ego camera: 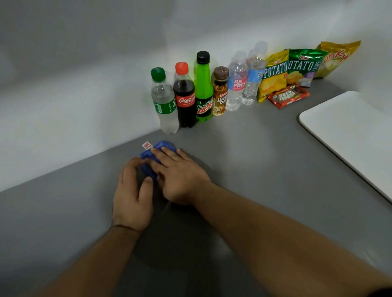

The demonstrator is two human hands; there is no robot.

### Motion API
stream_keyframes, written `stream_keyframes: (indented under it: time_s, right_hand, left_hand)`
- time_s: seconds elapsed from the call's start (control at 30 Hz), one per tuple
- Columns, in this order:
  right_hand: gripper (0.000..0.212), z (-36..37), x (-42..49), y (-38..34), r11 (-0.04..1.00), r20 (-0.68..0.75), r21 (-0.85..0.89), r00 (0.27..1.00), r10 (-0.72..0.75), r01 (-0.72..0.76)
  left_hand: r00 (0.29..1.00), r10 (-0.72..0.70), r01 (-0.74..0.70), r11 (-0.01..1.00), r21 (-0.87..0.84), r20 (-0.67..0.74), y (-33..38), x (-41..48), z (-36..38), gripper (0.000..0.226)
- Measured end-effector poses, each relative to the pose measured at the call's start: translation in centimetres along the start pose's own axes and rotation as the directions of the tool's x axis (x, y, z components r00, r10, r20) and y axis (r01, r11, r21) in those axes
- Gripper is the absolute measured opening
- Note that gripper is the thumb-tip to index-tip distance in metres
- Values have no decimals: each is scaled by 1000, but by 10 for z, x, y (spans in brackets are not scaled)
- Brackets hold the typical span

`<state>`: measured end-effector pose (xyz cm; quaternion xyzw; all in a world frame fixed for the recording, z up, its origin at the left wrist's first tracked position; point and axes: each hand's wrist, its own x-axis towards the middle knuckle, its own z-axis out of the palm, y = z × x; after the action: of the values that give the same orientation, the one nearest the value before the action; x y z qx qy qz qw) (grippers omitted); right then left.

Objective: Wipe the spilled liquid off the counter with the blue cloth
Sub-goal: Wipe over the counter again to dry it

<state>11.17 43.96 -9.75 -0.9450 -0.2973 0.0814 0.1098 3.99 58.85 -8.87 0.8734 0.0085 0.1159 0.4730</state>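
A bunched blue cloth (147, 160) with a small white and red tag lies on the grey counter (246, 164) close to the white wall. My left hand (132, 195) holds the cloth's near left side, fingers curled on it and thumb against it. My right hand (178, 176) lies flat on top of the cloth with its fingers stretched out, covering most of it. I cannot make out any spilled liquid on the counter.
Several drink bottles (186, 96) stand in a row along the wall behind the cloth. Chip bags (295, 67) and a red snack pack (288, 96) lie to their right. A white board (359, 137) rests on the counter at the right.
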Motion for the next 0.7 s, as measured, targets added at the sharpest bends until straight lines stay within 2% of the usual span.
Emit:
stream_keyframes:
  time_s: [0.07, 0.2, 0.3, 0.37, 0.47, 0.57, 0.7]
  right_hand:
    - [64, -6, -8, 19, 999, -43, -26, 999, 34, -35]
    - [64, -21, -24, 72, 971, -81, -89, 973, 217, -224]
    - [64, -22, -24, 81, 946, -82, -72, 947, 312, -317]
    - [64, -19, -18, 67, 944, -80, -68, 945, 316, -322]
    - [62, -11, -8, 30, 978, -43, -93, 983, 181, -184]
    - [60, -3, -6, -5, 995, -8, -102, 1000, 8, -9]
    - [57, 4, -29, -24, 984, 38, -106, 989, -140, 143]
  left_hand:
    - [1000, 4, -5, 1000, -24, -26, -6, 1, 0, 54]
    - [999, -32, 28, 993, -117, -36, -15, 2, -1, 54]
    - [997, -79, 70, 960, -270, -22, -13, 4, -2, 53]
    - [993, -117, 98, 915, -392, -24, -9, 6, -4, 48]
    - [981, -195, 156, 844, -513, -23, -6, 12, -9, 33]
    - [950, -311, 233, 774, -589, -33, -7, 21, -17, 28]
    - [921, -389, 251, 598, -762, -2, -6, 22, -25, 27]
